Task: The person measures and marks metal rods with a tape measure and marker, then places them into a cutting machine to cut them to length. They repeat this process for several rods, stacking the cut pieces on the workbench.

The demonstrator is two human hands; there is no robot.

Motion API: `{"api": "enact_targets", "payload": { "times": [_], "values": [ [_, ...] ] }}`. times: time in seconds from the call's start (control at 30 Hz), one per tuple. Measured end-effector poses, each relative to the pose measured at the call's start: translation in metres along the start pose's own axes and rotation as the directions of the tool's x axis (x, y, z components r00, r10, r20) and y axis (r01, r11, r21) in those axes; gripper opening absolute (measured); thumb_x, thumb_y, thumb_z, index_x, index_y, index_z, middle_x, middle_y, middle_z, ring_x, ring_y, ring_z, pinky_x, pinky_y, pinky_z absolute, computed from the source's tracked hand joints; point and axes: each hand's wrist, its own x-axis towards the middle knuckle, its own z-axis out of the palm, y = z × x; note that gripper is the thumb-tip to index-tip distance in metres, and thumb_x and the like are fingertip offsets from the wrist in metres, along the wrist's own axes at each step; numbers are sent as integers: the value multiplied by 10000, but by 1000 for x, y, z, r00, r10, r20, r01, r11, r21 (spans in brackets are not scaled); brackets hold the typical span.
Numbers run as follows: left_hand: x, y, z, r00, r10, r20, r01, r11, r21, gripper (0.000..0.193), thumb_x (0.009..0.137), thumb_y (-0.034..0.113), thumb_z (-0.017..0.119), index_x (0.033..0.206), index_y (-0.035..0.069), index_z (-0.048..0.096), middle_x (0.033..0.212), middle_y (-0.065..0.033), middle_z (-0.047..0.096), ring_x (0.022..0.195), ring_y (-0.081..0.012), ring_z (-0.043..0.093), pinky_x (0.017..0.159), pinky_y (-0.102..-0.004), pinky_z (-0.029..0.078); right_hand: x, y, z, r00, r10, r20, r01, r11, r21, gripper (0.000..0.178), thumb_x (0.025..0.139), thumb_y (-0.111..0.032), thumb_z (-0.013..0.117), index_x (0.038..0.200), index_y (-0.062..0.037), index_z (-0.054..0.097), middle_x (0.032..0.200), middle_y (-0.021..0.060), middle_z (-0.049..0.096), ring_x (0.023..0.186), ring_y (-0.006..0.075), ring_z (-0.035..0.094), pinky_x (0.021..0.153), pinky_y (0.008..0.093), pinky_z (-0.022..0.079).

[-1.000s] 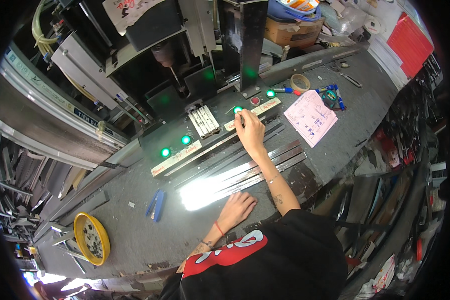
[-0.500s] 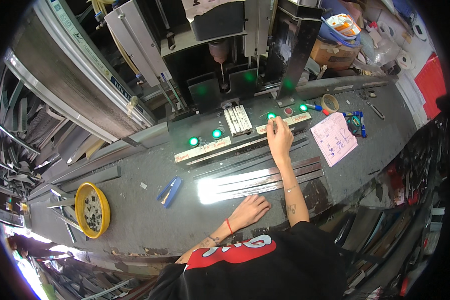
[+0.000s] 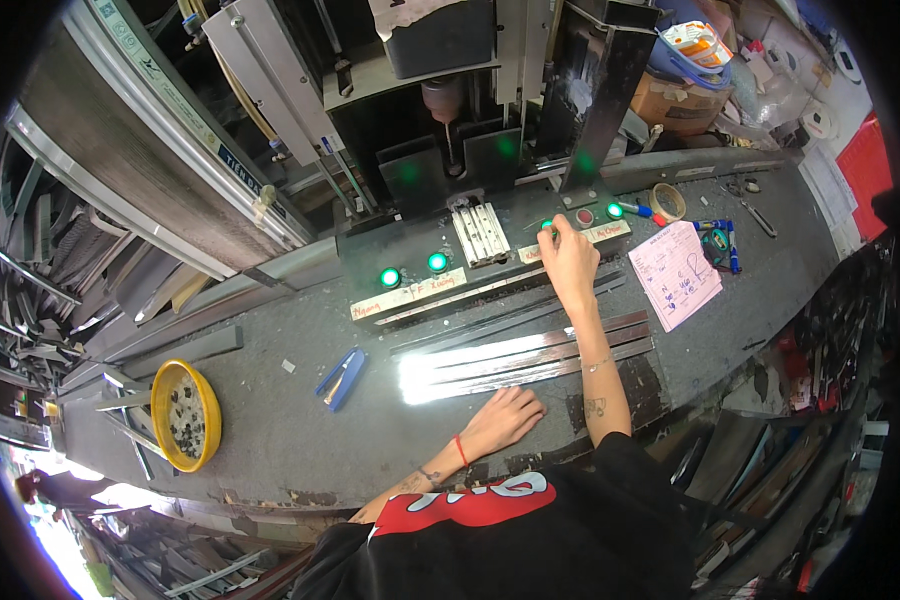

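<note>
Metal workshop — drill press [image 3: 440,95], metal strips [image 3: 530,355], worn workbench [image 3: 270,440].

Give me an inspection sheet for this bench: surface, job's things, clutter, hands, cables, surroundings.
Surface: grey, scuffed workbench.
Job's things: lit green button on control strip; long metal strips lying flat.
Clutter: yellow bowl of small parts, blue stapler, pink paper, tape roll, markers.
Hands: right hand fingertips at the green button; left hand flat on bench beside strips.
Cables: nothing seen.
Surroundings: drilling machine behind; metal profiles stacked at left.
</note>
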Motion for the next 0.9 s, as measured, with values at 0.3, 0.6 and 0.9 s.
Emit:
{"api": "enact_targets", "payload": {
  "times": [0.3, 0.6, 0.9],
  "values": [
    [-10, -11, -35, 970, -8, -244, 3, 1000, -24, 236, 832, 110, 651, 1061, 74, 606, 1088, -102, 588, 1039, -273, 536, 858, -394, 443, -14, 12, -3, 996, -70, 52, 67, 996, 62, 323, 955, -385, 515, 1008, -68, 545, 728, 135, 639, 708, 348, 647, 610, 453, 465],
    [-2, -78, -134, 759, -237, -607, 576, 678, 456, 607, 783, 231, 711, 1313, 97, 446, 1281, -97, 494, 1149, -300, 456, 988, -420, 348, -24, 18, -2, 996, -9, 88, -13, 971, 240, 254, 971, -272, 513, 1084, -50, 565, 927, 167, 628, 871, 347, 610, 751, 434, 464],
    [7, -90, -142, 822, -264, -505, 559, 544, 626, 638, 736, 254, 725, 1271, 26, 462, 1180, -96, 566, 1103, -263, 515, 1031, -428, 320, -31, 22, -5, 996, -54, 76, 32, 963, 268, 265, 976, -201, 488, 1151, -28, 585, 1083, 184, 637, 1036, 351, 596, 872, 420, 458]
  ]
}}
